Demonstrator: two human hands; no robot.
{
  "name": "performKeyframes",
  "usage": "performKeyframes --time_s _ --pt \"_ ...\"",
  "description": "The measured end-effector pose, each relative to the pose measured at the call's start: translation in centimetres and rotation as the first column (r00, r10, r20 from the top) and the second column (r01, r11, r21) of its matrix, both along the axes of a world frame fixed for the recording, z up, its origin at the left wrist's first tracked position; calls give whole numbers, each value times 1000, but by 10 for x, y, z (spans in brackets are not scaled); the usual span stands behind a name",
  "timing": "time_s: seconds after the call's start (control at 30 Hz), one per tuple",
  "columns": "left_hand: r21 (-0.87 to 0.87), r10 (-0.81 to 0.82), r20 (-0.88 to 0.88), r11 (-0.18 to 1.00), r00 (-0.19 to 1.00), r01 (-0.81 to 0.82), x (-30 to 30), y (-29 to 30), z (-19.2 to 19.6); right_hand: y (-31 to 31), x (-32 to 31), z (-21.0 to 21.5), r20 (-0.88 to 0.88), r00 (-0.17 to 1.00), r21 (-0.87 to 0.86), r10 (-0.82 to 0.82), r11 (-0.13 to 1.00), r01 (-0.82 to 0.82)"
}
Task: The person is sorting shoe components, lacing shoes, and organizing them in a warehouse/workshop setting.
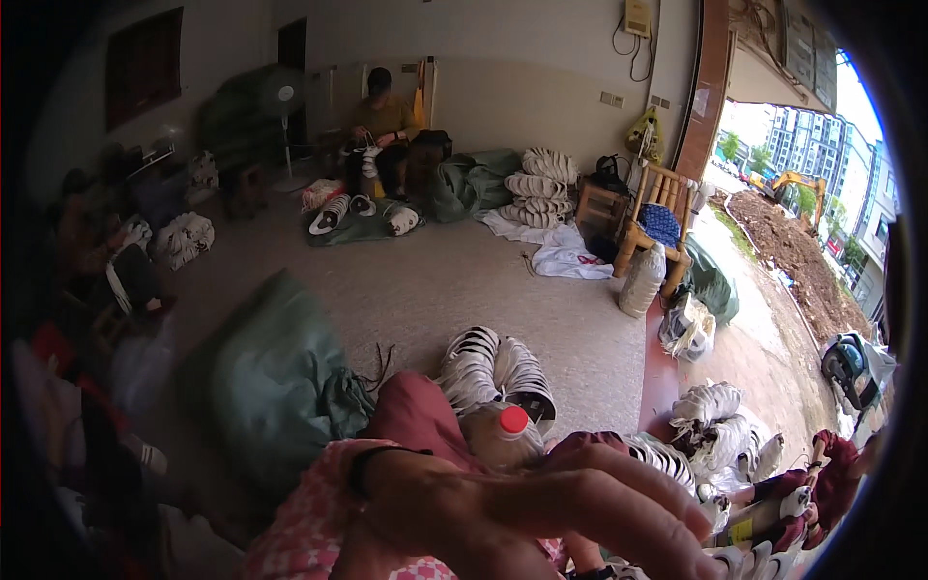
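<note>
The left hand [503,507] crosses close in front of the lens, low in the view, its wrist to the left and its fingers stretched rightward in a loose bend; nothing shows between them, but the palm side is hidden, so I cannot tell whether they pinch anything. The right hand cannot be made out clearly: only a patch of skin by a dark band shows below those fingers at the lower edge, and whether it grips something I cannot tell. The bottle with a red cap [507,443] lies just beyond the left hand, away from the wearer, with its long axis roughly upright and its neck turned up toward the head; its base is hidden. Of the two, the left hand appears nearer to it in view, overlapping its lower part without clear contact. Beside the bottle is the maroon trouser leg [414,411], and directly beyond it two rows of nested striped shoe uppers [471,367] rest on the floor [503,280], their lengths running away toward its far edge. A green sack [275,377] slumps to their left, while more white uppers [710,401] lie past the floor's reddish right border.
</note>
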State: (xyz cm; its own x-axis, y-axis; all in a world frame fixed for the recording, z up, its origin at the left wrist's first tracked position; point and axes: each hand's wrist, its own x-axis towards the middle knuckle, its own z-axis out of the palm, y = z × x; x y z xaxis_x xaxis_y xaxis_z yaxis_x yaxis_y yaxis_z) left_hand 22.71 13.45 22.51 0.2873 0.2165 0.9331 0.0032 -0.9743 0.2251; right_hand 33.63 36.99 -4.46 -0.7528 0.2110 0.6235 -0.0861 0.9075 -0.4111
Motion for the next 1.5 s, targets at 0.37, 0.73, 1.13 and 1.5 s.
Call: performKeyframes --time_s 0.37,0.73,1.13,1.5 --pt "-35 -102 24 994 995 102 -5 -29 27 5 -7 -16 25 999 30 40 999 -41" --pt "-219 -270 -275 952 923 214 -15 -48 26 3 3 -6 43 999 47 10 999 -12" --pt "-656 71 -186 734 980 -177 -72 -57 -27 14 1 -22 -39 995 144 96 985 -90" --pt "-409 147 -912 -235 384 -882 -154 -84 -156 -1 0 0 -24 998 155 51 987 -47"
